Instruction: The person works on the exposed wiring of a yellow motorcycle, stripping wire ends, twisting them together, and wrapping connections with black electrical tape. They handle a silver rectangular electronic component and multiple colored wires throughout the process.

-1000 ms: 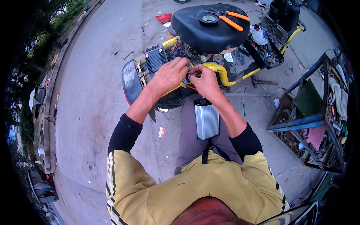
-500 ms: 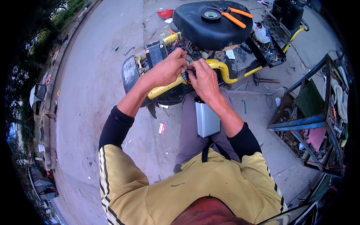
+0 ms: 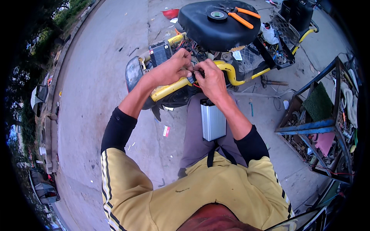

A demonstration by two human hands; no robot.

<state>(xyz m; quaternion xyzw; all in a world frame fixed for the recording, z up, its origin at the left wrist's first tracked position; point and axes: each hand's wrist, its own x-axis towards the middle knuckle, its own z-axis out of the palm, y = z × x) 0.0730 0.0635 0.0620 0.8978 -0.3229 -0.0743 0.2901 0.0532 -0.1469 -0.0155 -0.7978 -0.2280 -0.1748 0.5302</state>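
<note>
Both of my hands meet above the yellow tube frame [image 3: 169, 89] of a stripped scooter. My left hand [image 3: 178, 69] is closed in a pinch, its fingertips at thin dark wiring. Facing it, my right hand [image 3: 211, 79] pinches the same wiring, the fingertips almost touching. Just under the fingertips sits a small dark block [image 3: 191, 79], perhaps a connector; a red wire [image 3: 197, 85] runs out beside it. The fingers hide the exact spot they grip. On my lap rests a silver finned metal box [image 3: 213, 122] with a dark end, touched by neither hand.
Orange-handled pliers [image 3: 243, 19] and a black tape roll [image 3: 217, 15] lie on the black seat [image 3: 196, 32]. A dark finned box [image 3: 160, 53] is beside my left hand. To the right stand a hammer [image 3: 275, 82] and a metal-framed bin [image 3: 308, 127] of scrap.
My hands have shifted only slightly at the wiring, the fingertips turning a little. More of the dark block and the red wire shows below them.
</note>
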